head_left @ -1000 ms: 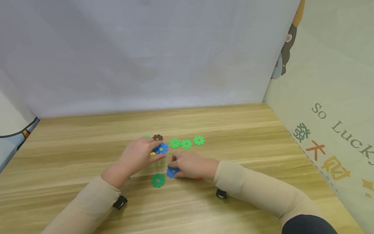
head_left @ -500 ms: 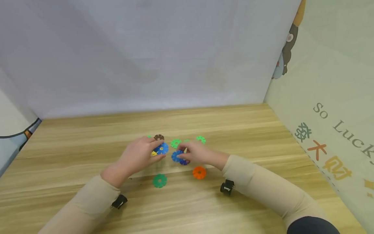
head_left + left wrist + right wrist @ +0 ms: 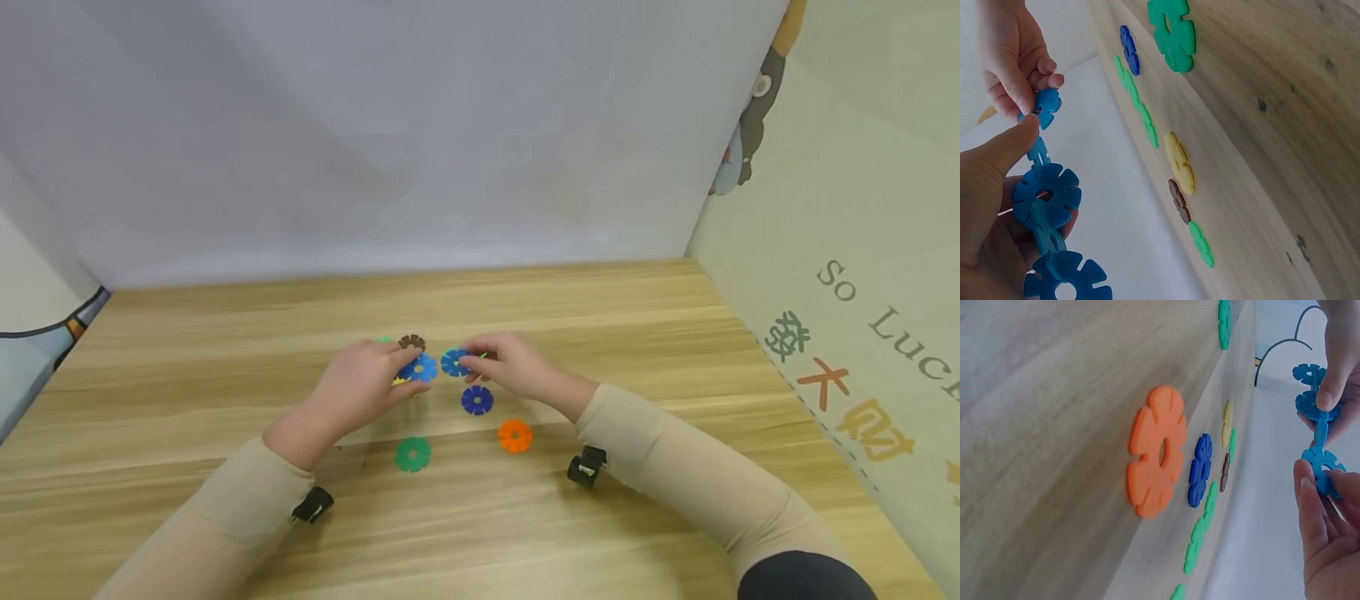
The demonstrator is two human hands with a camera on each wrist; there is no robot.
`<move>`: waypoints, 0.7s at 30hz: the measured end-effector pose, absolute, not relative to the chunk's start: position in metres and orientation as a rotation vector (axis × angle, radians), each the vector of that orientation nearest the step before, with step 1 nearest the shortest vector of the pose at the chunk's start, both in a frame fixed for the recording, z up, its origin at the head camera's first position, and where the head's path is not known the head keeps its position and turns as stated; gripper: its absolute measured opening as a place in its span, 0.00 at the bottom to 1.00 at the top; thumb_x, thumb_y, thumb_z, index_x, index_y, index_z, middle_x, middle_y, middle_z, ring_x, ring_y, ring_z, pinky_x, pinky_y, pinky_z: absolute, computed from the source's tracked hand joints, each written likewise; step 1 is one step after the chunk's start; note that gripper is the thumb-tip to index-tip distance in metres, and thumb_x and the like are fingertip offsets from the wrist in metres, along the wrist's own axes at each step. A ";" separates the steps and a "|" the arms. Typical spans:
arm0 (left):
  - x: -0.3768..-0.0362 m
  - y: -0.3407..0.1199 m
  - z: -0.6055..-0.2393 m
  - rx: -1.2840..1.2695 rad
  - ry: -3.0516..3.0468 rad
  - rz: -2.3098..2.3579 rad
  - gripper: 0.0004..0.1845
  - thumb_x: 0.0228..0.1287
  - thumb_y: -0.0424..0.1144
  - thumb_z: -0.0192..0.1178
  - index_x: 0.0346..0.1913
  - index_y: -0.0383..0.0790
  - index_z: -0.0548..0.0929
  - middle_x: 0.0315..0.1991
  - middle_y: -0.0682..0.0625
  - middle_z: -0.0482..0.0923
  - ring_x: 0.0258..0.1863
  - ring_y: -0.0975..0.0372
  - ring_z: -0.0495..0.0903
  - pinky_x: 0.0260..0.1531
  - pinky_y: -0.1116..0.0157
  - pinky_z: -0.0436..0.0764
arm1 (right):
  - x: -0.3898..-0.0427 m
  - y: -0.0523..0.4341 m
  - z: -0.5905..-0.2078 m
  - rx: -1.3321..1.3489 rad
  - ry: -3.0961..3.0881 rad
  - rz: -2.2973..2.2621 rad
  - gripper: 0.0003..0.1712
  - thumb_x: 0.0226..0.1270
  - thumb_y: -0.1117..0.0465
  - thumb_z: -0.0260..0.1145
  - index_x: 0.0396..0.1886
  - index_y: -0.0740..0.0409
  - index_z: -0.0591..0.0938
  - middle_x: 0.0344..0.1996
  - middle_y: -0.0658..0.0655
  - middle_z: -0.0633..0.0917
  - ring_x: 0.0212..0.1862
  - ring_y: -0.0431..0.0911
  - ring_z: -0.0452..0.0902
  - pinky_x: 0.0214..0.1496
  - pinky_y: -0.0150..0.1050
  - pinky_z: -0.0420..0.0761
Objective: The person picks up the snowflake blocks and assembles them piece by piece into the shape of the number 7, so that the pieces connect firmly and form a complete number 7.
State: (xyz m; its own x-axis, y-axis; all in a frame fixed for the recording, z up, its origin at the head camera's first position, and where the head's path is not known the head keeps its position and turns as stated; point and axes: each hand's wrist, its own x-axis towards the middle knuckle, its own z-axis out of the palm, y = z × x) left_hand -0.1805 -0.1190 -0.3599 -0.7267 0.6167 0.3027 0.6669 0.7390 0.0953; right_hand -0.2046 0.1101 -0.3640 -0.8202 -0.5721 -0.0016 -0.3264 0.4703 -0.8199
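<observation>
My left hand (image 3: 401, 372) grips a short chain of interlocked blue snowflake discs (image 3: 420, 367), seen close in the left wrist view as the blue chain (image 3: 1044, 200). My right hand (image 3: 468, 362) pinches a single blue disc (image 3: 453, 362) and holds it against the chain's end. In the right wrist view this blue disc (image 3: 1325, 469) sits between thumb and fingers, just below the chain (image 3: 1313, 394). Both hands hover just above the wooden table (image 3: 675, 333).
Loose discs lie flat on the table: dark blue (image 3: 477, 400), orange (image 3: 515, 435), dark green (image 3: 412, 454), brown (image 3: 412, 342). A yellow disc (image 3: 1180, 162) and light green discs (image 3: 1135, 106) lie behind the hands. A white backdrop stands behind, a printed wall at right.
My right hand picked a blue disc off the table near the dark green one and carried it away from me to the chain. The dark blue and orange discs came into view.
</observation>
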 end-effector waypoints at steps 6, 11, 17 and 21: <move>-0.181 -0.118 -0.359 -1.019 -2.646 -0.268 0.24 0.54 0.51 0.67 0.45 0.34 0.83 0.36 0.46 0.84 0.31 0.55 0.82 0.39 0.55 0.77 | -0.205 0.108 -0.365 -0.805 2.473 -1.244 0.11 0.70 0.65 0.56 0.45 0.65 0.82 0.38 0.60 0.85 0.38 0.46 0.83 0.39 0.33 0.81; -0.183 -0.116 -0.357 -0.998 -2.680 -0.260 0.25 0.54 0.52 0.67 0.46 0.34 0.82 0.35 0.46 0.84 0.33 0.57 0.83 0.41 0.55 0.74 | -0.204 0.107 -0.365 -0.817 2.453 -1.271 0.13 0.71 0.66 0.55 0.47 0.66 0.81 0.40 0.62 0.85 0.41 0.51 0.83 0.40 0.32 0.81; -0.185 -0.114 -0.354 -1.012 -2.687 -0.262 0.25 0.54 0.52 0.67 0.46 0.34 0.83 0.35 0.46 0.84 0.34 0.58 0.83 0.43 0.54 0.74 | -0.204 0.105 -0.364 -0.908 2.448 -1.269 0.12 0.71 0.69 0.53 0.46 0.69 0.80 0.40 0.63 0.84 0.41 0.53 0.83 0.40 0.34 0.81; -0.186 -0.115 -0.353 -1.030 -2.670 -0.262 0.25 0.54 0.51 0.67 0.46 0.33 0.83 0.35 0.46 0.84 0.34 0.58 0.82 0.46 0.54 0.73 | -0.203 0.104 -0.364 -0.955 2.457 -1.270 0.12 0.70 0.70 0.53 0.47 0.71 0.80 0.40 0.64 0.84 0.40 0.53 0.83 0.41 0.34 0.81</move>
State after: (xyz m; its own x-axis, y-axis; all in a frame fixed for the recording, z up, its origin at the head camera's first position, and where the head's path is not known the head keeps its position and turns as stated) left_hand -0.1856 -0.1149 -0.3528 -0.7119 0.6302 0.3100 0.6784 0.7312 0.0714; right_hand -0.2033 0.1040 -0.3639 -0.7661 -0.6348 0.1002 -0.4489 0.4169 -0.7904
